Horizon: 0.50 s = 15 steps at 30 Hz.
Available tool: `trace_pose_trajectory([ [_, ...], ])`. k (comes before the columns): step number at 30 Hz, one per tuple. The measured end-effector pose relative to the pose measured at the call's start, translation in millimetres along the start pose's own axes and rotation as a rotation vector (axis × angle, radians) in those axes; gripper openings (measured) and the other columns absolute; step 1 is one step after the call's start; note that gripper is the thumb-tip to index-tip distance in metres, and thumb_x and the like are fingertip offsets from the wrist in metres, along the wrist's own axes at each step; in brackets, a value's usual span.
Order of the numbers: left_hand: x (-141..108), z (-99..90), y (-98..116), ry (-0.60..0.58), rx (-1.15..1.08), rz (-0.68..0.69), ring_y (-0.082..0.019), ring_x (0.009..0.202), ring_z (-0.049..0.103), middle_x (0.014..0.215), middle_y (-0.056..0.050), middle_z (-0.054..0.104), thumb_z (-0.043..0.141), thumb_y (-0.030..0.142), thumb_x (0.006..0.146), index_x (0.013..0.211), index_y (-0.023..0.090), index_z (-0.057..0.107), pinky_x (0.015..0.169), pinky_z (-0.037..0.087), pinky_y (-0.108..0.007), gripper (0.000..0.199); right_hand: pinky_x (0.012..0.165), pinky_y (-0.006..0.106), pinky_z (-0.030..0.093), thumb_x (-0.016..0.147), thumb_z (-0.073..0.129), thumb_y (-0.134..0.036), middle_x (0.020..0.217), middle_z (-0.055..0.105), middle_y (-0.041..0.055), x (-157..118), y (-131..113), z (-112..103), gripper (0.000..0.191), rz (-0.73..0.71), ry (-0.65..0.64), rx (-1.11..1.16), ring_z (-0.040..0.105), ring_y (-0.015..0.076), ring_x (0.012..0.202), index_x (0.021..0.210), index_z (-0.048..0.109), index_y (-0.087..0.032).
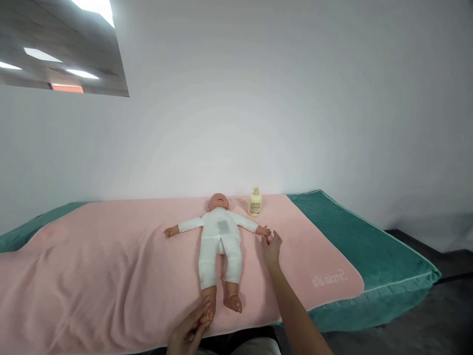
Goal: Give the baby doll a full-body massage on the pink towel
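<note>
A baby doll [220,229] in a white cloth body lies on its back on a pink blanket [155,276], its head toward the wall and its arms spread. My left hand [189,328] is closed around the doll's foot at the left, near the blanket's front edge. Farther up on the right, my right hand [271,248] has its fingers at the doll's small hand, with thumb and fingertips touching it. The doll's other foot and other hand rest free on the blanket.
A cream pump bottle [254,203] stands on the blanket right of the doll's head. Under the blanket a green cover [354,241] shows at both sides. Behind rises a white wall [236,98], with a mirror-like panel [74,44] at upper left.
</note>
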<state>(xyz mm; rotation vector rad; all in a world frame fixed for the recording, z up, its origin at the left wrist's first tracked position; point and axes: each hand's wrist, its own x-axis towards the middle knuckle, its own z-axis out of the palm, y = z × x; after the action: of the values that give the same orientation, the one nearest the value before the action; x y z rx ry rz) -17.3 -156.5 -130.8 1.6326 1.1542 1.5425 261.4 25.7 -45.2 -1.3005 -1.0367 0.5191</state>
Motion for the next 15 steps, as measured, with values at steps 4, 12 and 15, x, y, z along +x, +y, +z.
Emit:
trace_pose_trajectory([
  [4, 1.7, -0.4, 0.2, -0.010, -0.026, -0.027, -0.026, 0.097, 0.068, 0.115, -0.004, 0.068, 0.068, 0.044, 0.079, 0.105, 0.029, 0.073, 0.075, 0.060, -0.029, 0.031, 0.081, 0.042, 0.051, 0.085, 0.048, -0.054, 0.140, 0.032, 0.0221, -41.3, 4.9, -0.2, 0.066, -0.045, 0.031, -0.143, 0.061, 0.0283, 0.096, 0.136, 0.038, -0.014],
  [12, 2.8, -2.8, 2.0, -0.070, -0.021, -0.092, -0.024, 0.091, 0.071, 0.114, -0.006, 0.068, 0.070, 0.041, 0.078, 0.107, 0.026, 0.073, 0.074, 0.060, -0.029, 0.033, 0.098, 0.052, 0.040, 0.092, 0.041, -0.045, 0.131, 0.048, 0.0185, -88.1, -0.8, -4.1, 0.048, -0.303, -0.154, -0.462, 0.043, 0.0359, 0.122, 0.127, 0.051, -0.014],
  [15, 2.2, -0.6, 5.3, -0.082, 0.019, -0.057, -0.023, 0.089, 0.072, 0.115, -0.006, 0.068, 0.067, 0.040, 0.081, 0.111, 0.026, 0.071, 0.073, 0.060, -0.027, 0.033, 0.097, 0.051, 0.040, 0.093, 0.038, -0.041, 0.126, 0.053, 0.0179, -86.1, -3.9, -5.0, 0.043, -0.341, -0.174, -0.532, 0.045, 0.0348, 0.118, 0.123, 0.054, -0.014],
])
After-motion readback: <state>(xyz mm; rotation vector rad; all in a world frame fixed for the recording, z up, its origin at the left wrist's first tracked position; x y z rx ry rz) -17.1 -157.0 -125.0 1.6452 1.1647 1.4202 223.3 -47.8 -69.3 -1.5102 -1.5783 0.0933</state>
